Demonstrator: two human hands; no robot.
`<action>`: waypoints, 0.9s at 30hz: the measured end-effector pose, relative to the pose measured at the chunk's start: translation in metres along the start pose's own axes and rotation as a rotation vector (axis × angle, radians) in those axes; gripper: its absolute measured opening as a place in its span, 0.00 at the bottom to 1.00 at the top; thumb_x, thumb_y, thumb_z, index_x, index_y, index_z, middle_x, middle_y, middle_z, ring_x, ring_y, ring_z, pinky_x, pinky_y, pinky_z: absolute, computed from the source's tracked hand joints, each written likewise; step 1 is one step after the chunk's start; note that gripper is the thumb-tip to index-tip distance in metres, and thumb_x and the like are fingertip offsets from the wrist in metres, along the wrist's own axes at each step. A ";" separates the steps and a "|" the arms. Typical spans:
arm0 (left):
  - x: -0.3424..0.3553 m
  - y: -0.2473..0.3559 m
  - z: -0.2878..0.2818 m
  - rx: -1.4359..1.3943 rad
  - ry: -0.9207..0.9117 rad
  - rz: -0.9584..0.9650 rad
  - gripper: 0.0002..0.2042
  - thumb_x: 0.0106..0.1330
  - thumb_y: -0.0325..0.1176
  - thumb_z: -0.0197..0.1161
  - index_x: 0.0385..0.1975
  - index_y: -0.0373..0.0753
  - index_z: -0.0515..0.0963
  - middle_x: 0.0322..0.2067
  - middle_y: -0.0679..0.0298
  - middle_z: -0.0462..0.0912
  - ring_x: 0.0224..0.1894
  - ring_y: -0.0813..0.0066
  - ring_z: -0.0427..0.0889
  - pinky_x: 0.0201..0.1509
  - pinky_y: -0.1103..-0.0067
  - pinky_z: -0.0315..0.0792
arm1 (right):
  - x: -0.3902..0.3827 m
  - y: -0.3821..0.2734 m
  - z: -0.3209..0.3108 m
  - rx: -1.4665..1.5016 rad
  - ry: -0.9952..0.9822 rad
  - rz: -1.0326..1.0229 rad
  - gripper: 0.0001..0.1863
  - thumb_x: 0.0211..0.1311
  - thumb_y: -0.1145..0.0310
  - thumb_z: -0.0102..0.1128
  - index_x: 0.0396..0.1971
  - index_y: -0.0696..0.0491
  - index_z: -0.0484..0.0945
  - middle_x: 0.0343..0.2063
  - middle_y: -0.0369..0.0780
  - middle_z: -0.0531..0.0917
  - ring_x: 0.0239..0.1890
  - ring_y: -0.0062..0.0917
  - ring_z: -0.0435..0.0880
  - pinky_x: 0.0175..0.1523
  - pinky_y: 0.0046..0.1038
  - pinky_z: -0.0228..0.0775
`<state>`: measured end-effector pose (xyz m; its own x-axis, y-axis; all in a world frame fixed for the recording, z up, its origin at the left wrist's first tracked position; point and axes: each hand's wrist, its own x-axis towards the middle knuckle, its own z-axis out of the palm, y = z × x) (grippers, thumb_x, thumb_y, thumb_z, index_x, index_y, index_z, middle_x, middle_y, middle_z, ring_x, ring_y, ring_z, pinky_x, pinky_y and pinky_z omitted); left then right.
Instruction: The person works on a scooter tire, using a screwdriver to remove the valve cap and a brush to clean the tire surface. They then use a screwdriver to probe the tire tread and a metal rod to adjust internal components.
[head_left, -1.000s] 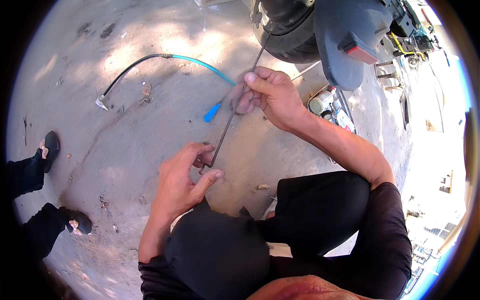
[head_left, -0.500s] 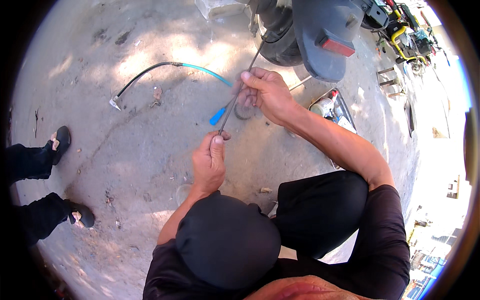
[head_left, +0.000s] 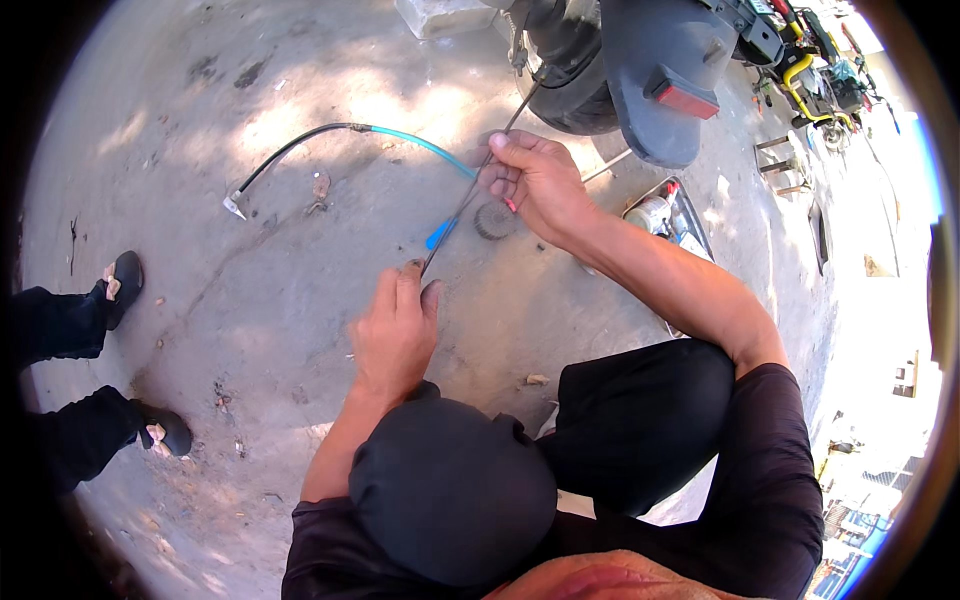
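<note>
A thin dark cable (head_left: pixel 462 207) slants down toward me from beside the wheel (head_left: pixel 577 95) of a scooter-like vehicle. My left hand (head_left: pixel 392 325) has its fingers closed on the lower end, its back turned up. Higher along the cable, my right hand (head_left: pixel 545 185) pinches it between thumb and fingers. A black and teal tube (head_left: pixel 300 137) with a pale metal end curves over the ground, its other end passing behind my right hand. Under the cable lies a blue piece (head_left: pixel 438 233), partly covered. Beside it is a dark ridged ring (head_left: pixel 494 220).
A dark mudguard (head_left: pixel 655 95) with a red reflector overhangs at the top. A tray (head_left: pixel 688 215) holding bottles sits beyond my right forearm. Another person's shoes (head_left: pixel 125 288) are at the left. A pale block (head_left: pixel 440 17) stands by the wheel.
My left hand has shifted slightly left and rolled so its back faces up. My right hand stays on the cable, moved slightly right, and a small red bit now shows below it.
</note>
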<state>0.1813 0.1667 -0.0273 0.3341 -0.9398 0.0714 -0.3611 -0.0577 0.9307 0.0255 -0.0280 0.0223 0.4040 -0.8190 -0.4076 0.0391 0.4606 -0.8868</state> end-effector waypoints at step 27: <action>0.034 0.004 -0.032 -0.621 -0.574 -0.444 0.13 0.74 0.38 0.65 0.38 0.32 0.82 0.22 0.65 0.84 0.23 0.82 0.75 0.28 0.81 0.69 | 0.011 -0.004 -0.025 0.136 -0.134 0.004 0.13 0.76 0.62 0.63 0.48 0.58 0.80 0.37 0.44 0.87 0.29 0.18 0.81 0.35 0.20 0.76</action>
<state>0.2185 0.1455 -0.0097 -0.2087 -0.9063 -0.3674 0.2778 -0.4152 0.8663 0.0065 -0.0476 0.0160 0.5218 -0.7686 -0.3701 0.1568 0.5129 -0.8440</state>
